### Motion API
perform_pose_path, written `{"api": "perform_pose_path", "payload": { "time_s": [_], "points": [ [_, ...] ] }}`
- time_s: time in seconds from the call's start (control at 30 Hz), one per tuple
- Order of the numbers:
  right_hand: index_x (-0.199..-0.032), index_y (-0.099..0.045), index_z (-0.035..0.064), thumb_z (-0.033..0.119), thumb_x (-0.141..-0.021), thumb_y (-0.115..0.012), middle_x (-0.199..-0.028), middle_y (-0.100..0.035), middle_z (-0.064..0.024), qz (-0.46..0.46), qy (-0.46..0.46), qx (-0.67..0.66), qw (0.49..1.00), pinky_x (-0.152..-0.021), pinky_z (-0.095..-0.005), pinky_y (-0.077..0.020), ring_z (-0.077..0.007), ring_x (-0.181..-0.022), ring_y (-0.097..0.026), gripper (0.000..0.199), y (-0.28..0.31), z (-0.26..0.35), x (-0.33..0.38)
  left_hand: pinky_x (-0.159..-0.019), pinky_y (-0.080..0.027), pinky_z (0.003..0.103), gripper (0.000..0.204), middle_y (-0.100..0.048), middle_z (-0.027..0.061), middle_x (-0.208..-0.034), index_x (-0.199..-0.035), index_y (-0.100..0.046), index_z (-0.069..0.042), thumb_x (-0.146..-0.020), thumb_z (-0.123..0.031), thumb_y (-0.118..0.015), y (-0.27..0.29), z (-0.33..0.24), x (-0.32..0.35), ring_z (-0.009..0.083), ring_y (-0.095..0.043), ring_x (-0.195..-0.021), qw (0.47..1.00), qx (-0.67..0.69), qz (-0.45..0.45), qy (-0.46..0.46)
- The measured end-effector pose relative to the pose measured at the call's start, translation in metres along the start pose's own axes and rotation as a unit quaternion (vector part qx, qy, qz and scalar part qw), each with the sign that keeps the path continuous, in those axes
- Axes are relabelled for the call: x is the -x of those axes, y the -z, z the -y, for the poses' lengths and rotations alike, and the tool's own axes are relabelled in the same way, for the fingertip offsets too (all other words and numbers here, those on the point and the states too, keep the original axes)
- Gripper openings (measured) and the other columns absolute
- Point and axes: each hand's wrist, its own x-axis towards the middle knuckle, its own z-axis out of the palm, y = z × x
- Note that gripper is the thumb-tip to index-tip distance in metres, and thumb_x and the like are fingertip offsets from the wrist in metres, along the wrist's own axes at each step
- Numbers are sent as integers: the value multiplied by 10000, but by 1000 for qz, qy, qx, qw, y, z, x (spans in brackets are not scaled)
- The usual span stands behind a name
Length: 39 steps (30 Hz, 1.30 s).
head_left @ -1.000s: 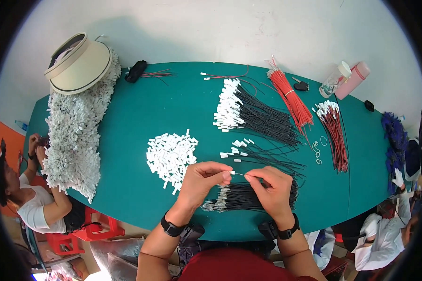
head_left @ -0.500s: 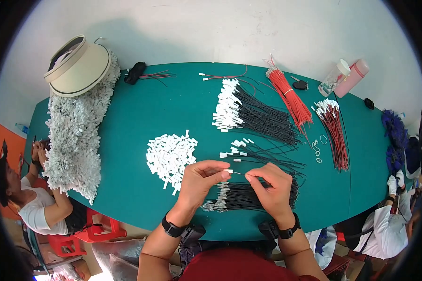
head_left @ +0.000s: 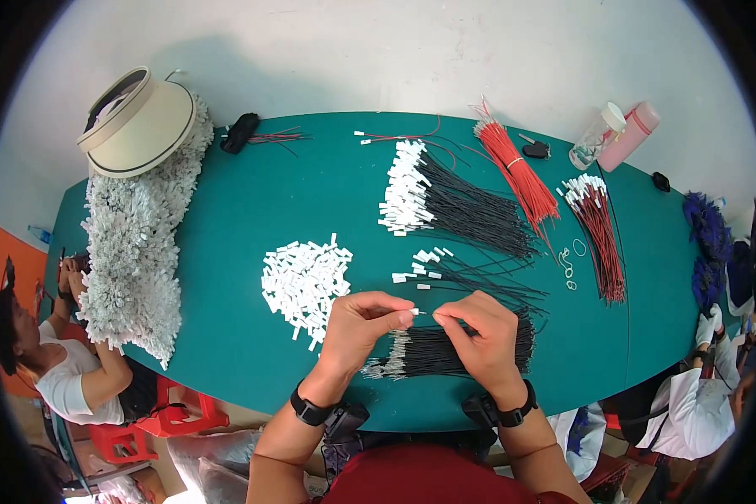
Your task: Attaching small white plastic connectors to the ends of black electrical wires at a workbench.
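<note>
The left hand (head_left: 363, 329) pinches a small white connector (head_left: 415, 312) at its fingertips, and the right hand (head_left: 481, 334) pinches the end of a thin black wire (head_left: 438, 316) just beside it. Both hands have stayed over the bundle of black wires (head_left: 445, 349) near the table's (head_left: 227, 210) front edge. Compared with before, the fingertips are closer (almost touching now). The pile of white connectors (head_left: 304, 281) lies unchanged to the left.
</note>
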Motion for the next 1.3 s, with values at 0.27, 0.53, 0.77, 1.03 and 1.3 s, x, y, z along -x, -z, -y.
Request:
{"api": "perform_pose_path", "payload": {
  "time_s": [0.27, 0.53, 0.77, 1.03, 1.3],
  "points": [
    [-880, -749, 30, 2, -815, -771, -763, -707, -70, 0, 0, -16, 1000, -560, -308, -444, -204, -637, -600, 75, -3, -2, 1, -742, -594, 278, 127, -752, 130, -883, -976, -757, 53, -851, 53, -780, -4, 4, 0, 174, -725, -795, 1000, -11, 7, 5],
    [-877, -748, 28, 2, -811, -773, -755, -702, -73, 14, 12, -6, 1000, -557, -311, -447, -210, -630, -600, 75, -3, -4, 3, -750, -596, 275, 120, -754, 123, -897, -975, -758, 49, -856, 46, -779, -2, 5, 0, 164, -726, -793, 999, -16, 29, 19],
    [-915, -740, 22, 47, -803, -788, -890, -716, -88, 8, 40, 114, 993, -685, -362, -508, -247, -772, -629, 123, 1, -15, -8, -734, -554, 303, 148, -754, 82, -928, -958, -776, -30, -815, -14, -809, 3, -17, -2, 189, -705, -818, 953, -282, -62, -97],
    [-914, -722, 27, 119, -813, -775, -919, -680, -91, 216, -8, 68, 974, -783, -401, -515, -300, -887, -621, 147, -5, -22, 6, -807, -481, 386, 223, -663, 62, -851, -881, -766, -80, -675, -59, -852, 42, -33, 5, 286, -592, -909, 789, -596, -10, -149],
    [-838, -709, 36, 124, -830, -749, -825, -657, -81, 240, -10, 78, 968, -737, -408, -510, -301, -817, -615, 97, -8, -24, 8, -855, -480, 391, 281, -617, 54, -920, -851, -742, -88, -606, -52, -875, 36, -37, 16, 280, -554, -970, 720, -676, 12, -156]
  ]
}}
